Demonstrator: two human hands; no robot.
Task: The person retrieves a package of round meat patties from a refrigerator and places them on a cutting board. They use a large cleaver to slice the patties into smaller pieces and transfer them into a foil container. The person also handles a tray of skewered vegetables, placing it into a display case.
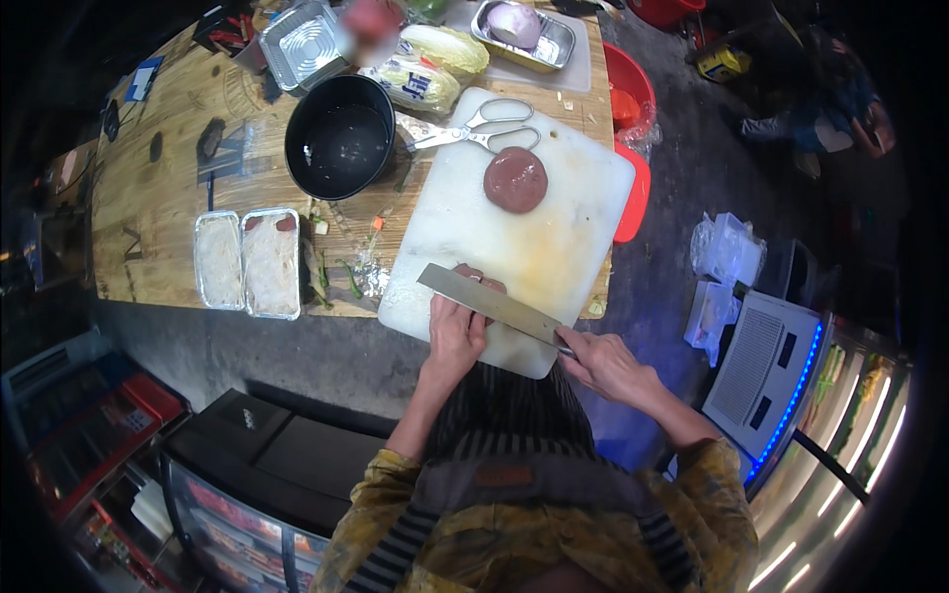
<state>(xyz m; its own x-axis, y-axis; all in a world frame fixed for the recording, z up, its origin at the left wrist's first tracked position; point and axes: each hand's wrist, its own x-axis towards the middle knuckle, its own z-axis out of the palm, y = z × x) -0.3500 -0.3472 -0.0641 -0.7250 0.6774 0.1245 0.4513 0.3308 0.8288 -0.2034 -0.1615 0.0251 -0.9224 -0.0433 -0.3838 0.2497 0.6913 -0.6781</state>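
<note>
A cleaver (493,302) lies slantwise over reddish-brown meat pieces (495,285) at the near part of a white cutting board (437,222). My right hand (604,365) is closed round its handle. Bent fingers of my left hand (454,333) press on the meat on the near side of the blade, which partly hides the pieces. Farther up the board sits a round, glossy reddish-brown piece (515,179), which looks like liver or set blood. Kitchen scissors (474,132) lie above it with their handles spread, the blades reaching past the board's left edge.
Left of the board stand a black bowl (339,137) and two filled foil trays (271,263). Beyond are wrapped napa cabbages (419,83), an empty foil tray (304,46) and a red onion (514,25). Vegetable scraps (350,278) litter the wooden table (170,259). A red basin (630,81) stands to the right.
</note>
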